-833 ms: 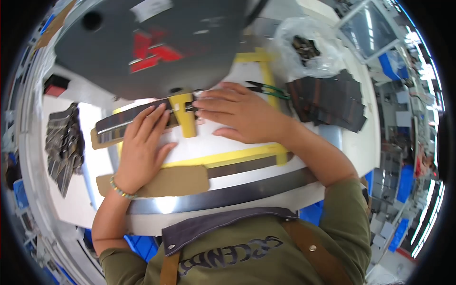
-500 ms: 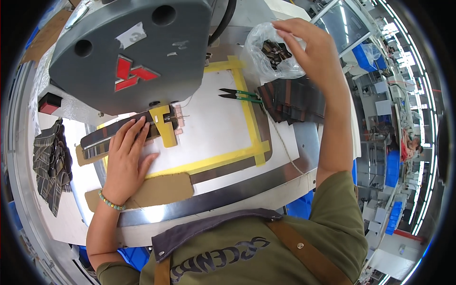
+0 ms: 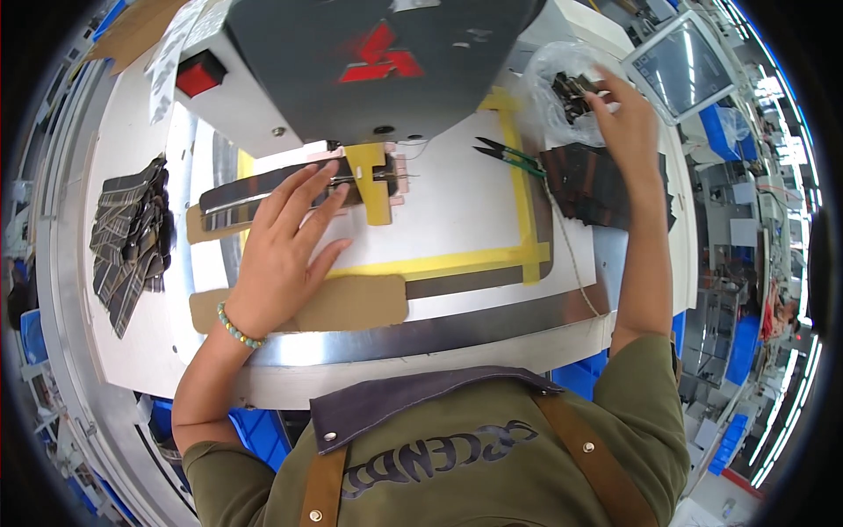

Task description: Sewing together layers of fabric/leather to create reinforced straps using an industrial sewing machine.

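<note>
My left hand lies open, its fingertips pressing a dark striped fabric strip on the sewing bed. The strip's right end runs under a yellow T-shaped plate beneath the grey machine head. A brown card piece shows under the strip's left end. At the upper right my right hand reaches to a clear plastic bag filled with small dark fabric pieces. Its thumb and fingers close together at these pieces; what is between them is too small to make out.
Green-handled thread snips point left beside a stack of dark striped fabric. Striped fabric pieces are heaped on the left. A tan card lies in front, and a screen stands at the back right.
My right hand has come down from above the bag's rim to the pieces inside, its fingers drawing together. My left hand stays on the strip. The whole view has shifted.
</note>
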`<state>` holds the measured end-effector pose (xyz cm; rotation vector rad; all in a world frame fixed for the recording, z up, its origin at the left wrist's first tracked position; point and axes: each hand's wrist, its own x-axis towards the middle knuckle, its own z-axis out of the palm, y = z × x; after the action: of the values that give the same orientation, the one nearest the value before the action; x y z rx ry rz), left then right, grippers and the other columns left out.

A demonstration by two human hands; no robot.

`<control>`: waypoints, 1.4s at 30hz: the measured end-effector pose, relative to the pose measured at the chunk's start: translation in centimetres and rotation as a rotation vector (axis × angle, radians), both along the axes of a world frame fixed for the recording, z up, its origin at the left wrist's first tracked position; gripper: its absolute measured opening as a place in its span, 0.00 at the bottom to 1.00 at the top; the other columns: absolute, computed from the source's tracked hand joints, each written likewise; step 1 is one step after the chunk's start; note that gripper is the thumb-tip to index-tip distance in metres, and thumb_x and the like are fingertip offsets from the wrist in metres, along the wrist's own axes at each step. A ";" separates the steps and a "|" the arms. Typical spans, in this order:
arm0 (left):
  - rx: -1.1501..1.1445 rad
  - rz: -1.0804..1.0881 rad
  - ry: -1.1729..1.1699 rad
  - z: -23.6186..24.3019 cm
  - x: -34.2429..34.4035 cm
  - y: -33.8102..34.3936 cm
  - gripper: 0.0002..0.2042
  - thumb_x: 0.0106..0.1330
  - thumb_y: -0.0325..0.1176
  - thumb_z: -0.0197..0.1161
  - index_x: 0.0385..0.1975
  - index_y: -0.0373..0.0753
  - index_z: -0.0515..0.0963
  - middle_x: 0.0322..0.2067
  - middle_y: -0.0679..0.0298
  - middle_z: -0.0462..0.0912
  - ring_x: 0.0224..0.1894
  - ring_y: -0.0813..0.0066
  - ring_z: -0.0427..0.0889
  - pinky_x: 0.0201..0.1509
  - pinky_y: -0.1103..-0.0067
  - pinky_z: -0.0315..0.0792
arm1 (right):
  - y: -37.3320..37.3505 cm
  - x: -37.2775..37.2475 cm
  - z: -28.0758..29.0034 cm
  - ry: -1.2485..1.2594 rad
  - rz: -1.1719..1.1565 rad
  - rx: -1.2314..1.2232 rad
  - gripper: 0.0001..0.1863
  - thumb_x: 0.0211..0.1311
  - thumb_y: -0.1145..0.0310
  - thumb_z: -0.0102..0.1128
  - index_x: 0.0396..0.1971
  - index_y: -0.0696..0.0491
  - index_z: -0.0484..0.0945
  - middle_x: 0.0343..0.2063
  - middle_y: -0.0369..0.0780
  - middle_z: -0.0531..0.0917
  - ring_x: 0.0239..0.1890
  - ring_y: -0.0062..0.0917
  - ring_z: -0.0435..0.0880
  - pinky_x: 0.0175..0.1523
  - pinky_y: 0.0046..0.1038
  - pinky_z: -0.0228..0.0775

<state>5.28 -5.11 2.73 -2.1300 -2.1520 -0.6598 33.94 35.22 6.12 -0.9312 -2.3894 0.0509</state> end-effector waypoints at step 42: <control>-0.263 0.128 -1.518 -0.1 3.9 1.3 0.12 0.84 0.32 0.61 0.53 0.32 0.86 0.41 0.62 0.92 0.39 0.83 0.83 0.48 0.81 0.80 | -17.0 -4.0 -0.6 0.015 0.696 0.247 0.14 0.60 0.71 0.69 0.47 0.53 0.87 0.45 0.37 0.86 0.44 0.30 0.86 0.46 0.34 0.77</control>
<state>9.16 -3.84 2.66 -1.5486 -2.8960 -2.7112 29.97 18.25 5.54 0.0361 -2.5170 0.0242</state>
